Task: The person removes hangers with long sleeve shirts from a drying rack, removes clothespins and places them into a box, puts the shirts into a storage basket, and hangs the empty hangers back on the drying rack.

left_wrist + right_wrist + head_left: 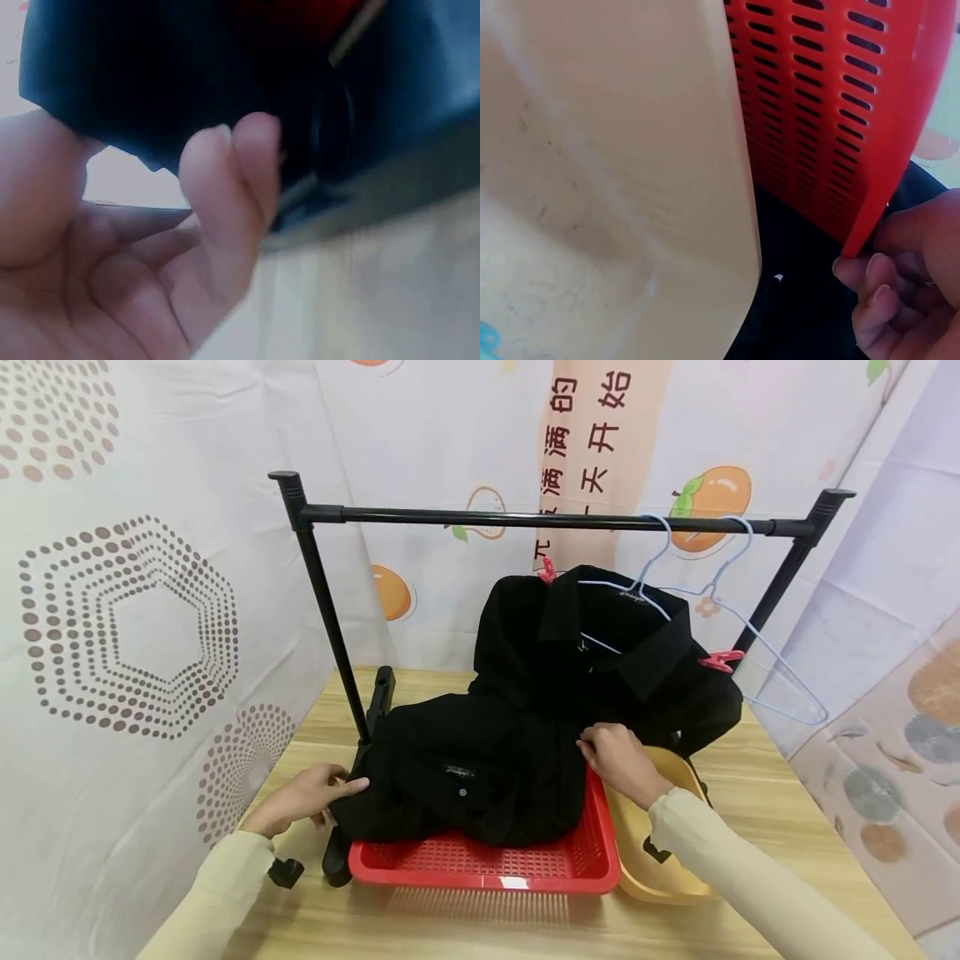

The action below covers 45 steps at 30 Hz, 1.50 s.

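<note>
A black shirt (480, 768) with a small label and a button lies bunched over the red basket (487, 881). My left hand (303, 797) pinches its left edge between thumb and fingers; in the left wrist view the dark cloth (135, 82) passes behind the fingers. On the other side, my right hand (621, 762) grips the shirt's right edge by the basket's far right corner. The right wrist view has curled fingers (877, 296) right at the red rim. Behind, another black shirt (517, 635) with a collar hangs on a blue hanger (637, 583).
A black rack (465, 518) spans the table, its left foot (337, 860) beside the basket. Pink clips (722, 661) hold the hung shirt. A bare blue hanger (787, 672) hangs at the right. The yellow basin (660, 885) stands right of the basket, under my right forearm.
</note>
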Each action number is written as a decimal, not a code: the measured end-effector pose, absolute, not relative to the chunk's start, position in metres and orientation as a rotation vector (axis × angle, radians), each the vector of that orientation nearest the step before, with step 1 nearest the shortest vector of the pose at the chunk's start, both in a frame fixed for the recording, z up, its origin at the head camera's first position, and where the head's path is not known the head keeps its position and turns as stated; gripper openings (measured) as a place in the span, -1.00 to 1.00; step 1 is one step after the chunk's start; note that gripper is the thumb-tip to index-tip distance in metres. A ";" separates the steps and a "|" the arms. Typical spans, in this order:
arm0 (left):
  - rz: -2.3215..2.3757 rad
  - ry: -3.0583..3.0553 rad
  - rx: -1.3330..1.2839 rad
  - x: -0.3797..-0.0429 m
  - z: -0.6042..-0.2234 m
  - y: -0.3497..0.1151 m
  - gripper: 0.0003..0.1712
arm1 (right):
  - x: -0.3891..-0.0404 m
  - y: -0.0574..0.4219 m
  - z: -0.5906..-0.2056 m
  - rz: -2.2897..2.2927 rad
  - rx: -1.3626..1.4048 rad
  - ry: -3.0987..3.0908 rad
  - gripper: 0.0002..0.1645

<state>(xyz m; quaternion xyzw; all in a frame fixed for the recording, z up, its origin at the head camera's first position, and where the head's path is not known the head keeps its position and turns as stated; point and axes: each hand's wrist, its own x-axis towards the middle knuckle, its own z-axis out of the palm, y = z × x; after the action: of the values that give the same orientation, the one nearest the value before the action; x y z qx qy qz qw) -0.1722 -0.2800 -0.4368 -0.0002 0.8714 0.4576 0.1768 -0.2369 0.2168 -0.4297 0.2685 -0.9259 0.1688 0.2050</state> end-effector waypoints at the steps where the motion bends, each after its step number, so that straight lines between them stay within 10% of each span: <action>1: 1.334 2.448 0.010 -0.174 -0.437 -0.280 -0.11 | -0.237 0.217 -0.429 0.471 0.755 -2.581 -0.82; 7: 1.513 2.317 0.162 -0.180 -0.437 -0.281 -0.60 | -0.241 0.221 -0.424 0.516 0.776 -2.582 -0.80; 20: 1.490 2.242 0.123 -0.186 -0.449 -0.279 -0.38 | -0.246 0.225 -0.423 0.556 0.804 -2.617 -0.88; 31: 1.522 2.124 0.258 -0.188 -0.461 -0.269 -0.97 | -0.246 0.226 -0.424 0.578 0.825 -2.630 -0.89; 45: 1.645 2.452 0.154 -0.196 -0.403 -0.284 -0.55 | -0.254 0.228 -0.412 0.712 0.717 -2.607 -0.85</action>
<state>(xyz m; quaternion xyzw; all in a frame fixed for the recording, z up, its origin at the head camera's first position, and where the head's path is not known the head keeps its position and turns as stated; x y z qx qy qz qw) -0.1963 -0.2840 -0.4027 0.0520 0.8258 0.5539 0.0925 -0.2540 0.2275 -0.4115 0.2526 -0.9185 0.2508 0.1720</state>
